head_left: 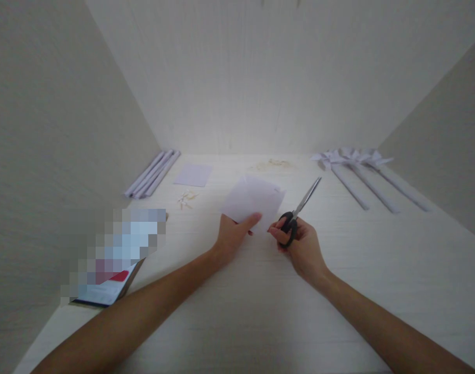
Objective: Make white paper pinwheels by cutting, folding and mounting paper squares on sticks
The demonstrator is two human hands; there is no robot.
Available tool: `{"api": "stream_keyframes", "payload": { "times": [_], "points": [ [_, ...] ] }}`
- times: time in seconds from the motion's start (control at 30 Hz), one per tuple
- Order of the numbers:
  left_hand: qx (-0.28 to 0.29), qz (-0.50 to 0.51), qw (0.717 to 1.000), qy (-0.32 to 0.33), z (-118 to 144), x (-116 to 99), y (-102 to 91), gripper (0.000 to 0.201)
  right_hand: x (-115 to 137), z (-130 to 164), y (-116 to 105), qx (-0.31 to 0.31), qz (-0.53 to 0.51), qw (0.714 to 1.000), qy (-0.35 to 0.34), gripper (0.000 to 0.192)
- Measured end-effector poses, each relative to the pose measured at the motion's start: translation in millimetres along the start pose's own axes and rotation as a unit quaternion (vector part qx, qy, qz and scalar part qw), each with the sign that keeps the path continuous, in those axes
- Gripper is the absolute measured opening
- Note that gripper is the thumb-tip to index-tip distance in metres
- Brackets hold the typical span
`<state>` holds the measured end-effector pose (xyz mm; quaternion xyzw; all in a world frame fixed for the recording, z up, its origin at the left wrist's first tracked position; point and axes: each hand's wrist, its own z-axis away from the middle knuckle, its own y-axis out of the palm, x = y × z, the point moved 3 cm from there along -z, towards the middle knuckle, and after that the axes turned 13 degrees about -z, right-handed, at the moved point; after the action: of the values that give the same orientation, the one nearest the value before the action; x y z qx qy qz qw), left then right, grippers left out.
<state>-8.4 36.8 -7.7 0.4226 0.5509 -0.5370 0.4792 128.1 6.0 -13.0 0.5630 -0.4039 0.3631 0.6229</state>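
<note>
White thin paper sheet, square-looking with pointed corners (256,200), held mid-surface by the left hand (235,231). Left grip: pinched closed on the sheet's near edge, thumb on top, fingers mostly hidden underneath. Faint crease across the sheet, small darker mark near its right corner.

Right hand (300,244) has black-handled scissors with silver metal blades (307,197). Right grip: curled closed around the handles; exact finger placement in the loops can't be told. Blades look together, pointing away and to the right, beside the sheet, not touching it.

Pale wood-grain surface (222,332) carries everything. Far left: bundle of rolled white paper tubes (154,175), side by side, near the left wall (85,119). Just right of them, flat pale lilac paper square (194,175). Nearer, a small heap of thin beige slivers (187,199); second loose scatter of tan bits (278,164) behind the held sheet, too blurred to identify.

Far right: three slim white paper tubes (372,189), laid slanting, folded white paper shapes (352,157) crowded at their far ends. Left of the left forearm: flat device with lit screen (101,293), mostly pixelated, red patch showing.
</note>
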Motion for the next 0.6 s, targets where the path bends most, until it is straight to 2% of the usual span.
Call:
{"api": "stream_keyframes", "payload": {
  "times": [0.27, 0.6],
  "points": [
    [0.038, -0.027, 0.999, 0.017, 4.6, -2.7, 0.4, 0.025, -0.6, -1.5, 0.1, -0.011, 0.011, 1.000, -0.012, 0.019],
    [0.000, -0.014, 1.000, 0.003, 2.9, -4.5, -1.6, 0.020, 2.9, -0.6, 1.5, -0.007, 0.029, 0.999, -0.021, 0.012]
  ]
}}
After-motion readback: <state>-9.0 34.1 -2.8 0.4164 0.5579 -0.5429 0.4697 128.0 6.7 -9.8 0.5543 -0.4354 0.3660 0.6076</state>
